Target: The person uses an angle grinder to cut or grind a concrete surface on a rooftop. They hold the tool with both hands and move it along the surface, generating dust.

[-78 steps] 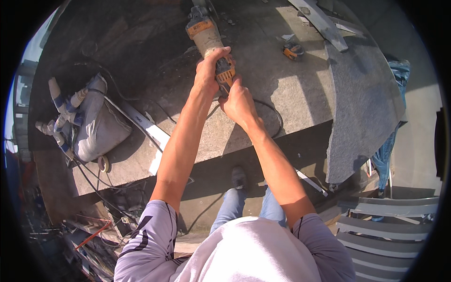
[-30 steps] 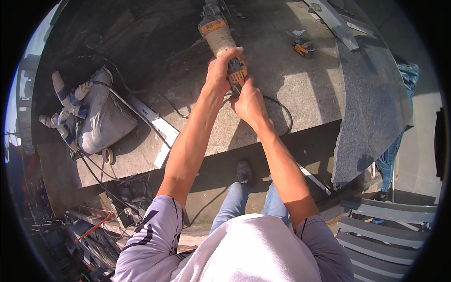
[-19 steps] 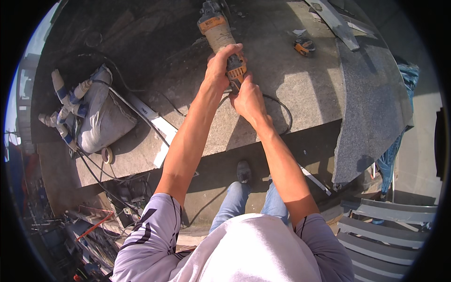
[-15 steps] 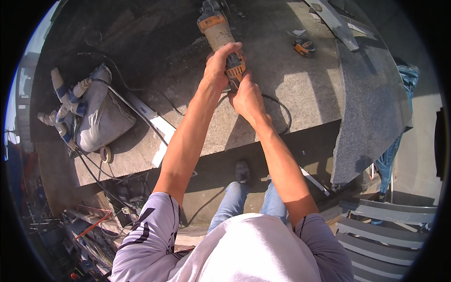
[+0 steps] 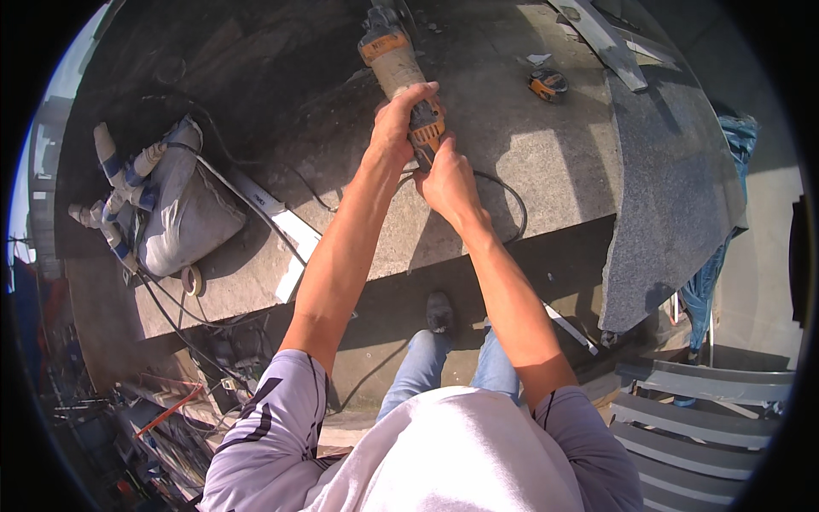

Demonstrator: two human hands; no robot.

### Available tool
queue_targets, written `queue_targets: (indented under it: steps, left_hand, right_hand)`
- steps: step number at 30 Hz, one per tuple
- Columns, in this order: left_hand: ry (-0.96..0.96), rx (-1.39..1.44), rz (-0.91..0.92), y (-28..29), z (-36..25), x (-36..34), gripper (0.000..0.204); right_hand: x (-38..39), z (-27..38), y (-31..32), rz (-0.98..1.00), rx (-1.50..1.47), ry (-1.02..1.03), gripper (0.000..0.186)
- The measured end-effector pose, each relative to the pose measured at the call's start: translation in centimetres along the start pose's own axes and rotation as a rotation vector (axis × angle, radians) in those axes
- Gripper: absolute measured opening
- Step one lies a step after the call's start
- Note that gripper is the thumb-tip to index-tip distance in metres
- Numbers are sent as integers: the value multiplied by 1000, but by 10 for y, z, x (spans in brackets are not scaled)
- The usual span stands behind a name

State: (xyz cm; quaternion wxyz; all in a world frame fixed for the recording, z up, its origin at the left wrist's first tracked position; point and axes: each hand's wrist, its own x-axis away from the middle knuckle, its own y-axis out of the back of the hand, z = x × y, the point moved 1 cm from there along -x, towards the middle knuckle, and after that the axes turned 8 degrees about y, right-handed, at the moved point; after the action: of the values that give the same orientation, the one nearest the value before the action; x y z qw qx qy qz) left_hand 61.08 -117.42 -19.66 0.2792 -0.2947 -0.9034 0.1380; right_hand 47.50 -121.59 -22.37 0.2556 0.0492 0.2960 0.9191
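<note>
Both arms stretch away from me over a grey, dusty slab [image 5: 478, 222]. An orange and black angle grinder [image 5: 397, 70] is held between my hands, its head pointing to the far side. My left hand [image 5: 394, 119] is wrapped round the middle of its body, thumb across the top. Behind it, my right hand [image 5: 449, 181] closes on the grinder's rear end, near where a black cord [image 5: 512, 194] curves off to the right. The grinder's disc shows only as a thin edge at the top of the picture, so what it touches cannot be told.
An orange and black tape measure [image 5: 547, 84] lies at the far right, near a pale strip [image 5: 604, 44]. At left are a grey sack [image 5: 183, 218], taped pipe fittings [image 5: 128, 179], a tape roll [image 5: 192, 280] and a white bar [image 5: 299, 235]. A speckled stone slab [image 5: 670, 205] leans right.
Both hands keep their hold on the angle grinder, which has shifted very slightly toward me. The tape measure and stone slab appear a little further left in the view.
</note>
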Motion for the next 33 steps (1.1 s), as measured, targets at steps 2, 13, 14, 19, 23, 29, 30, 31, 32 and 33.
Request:
queue_targets:
  steps: [2, 13, 14, 19, 23, 29, 30, 31, 32, 33]
  left_hand:
    - [-7, 15, -4, 0, 4, 0, 36]
    - [18, 28, 6, 3, 6, -4, 36]
    - [18, 29, 6, 2, 6, -4, 36]
    - [37, 67, -1, -2, 2, 0, 36]
    - [31, 70, -3, -3, -1, 3, 36]
    - [26, 42, 11, 3, -5, -3, 39]
    - [22, 28, 8, 3, -6, -2, 40]
    - [17, 14, 6, 2, -7, -2, 41]
    - [12, 0, 3, 2, -8, -2, 42]
    - [7, -5, 4, 2, -9, -1, 43]
  right_hand:
    - [4, 0, 1, -3, 21, 2, 55]
    - [5, 1, 2, 4, 16, -4, 56]
    - [5, 2, 3, 6, 13, -5, 55]
    - [3, 1, 0, 7, 35, -5, 62]
    - [0, -2, -3, 8, 54, -12, 67]
    - [-6, 0, -6, 36, 80, -18, 71]
    - [-7, -1, -8, 28, 69, -9, 71]
    - [-8, -3, -9, 19, 59, 0, 71]
    - [-10, -4, -10, 10, 49, 10, 72]
    - [-11, -5, -11, 9, 51, 5, 71]
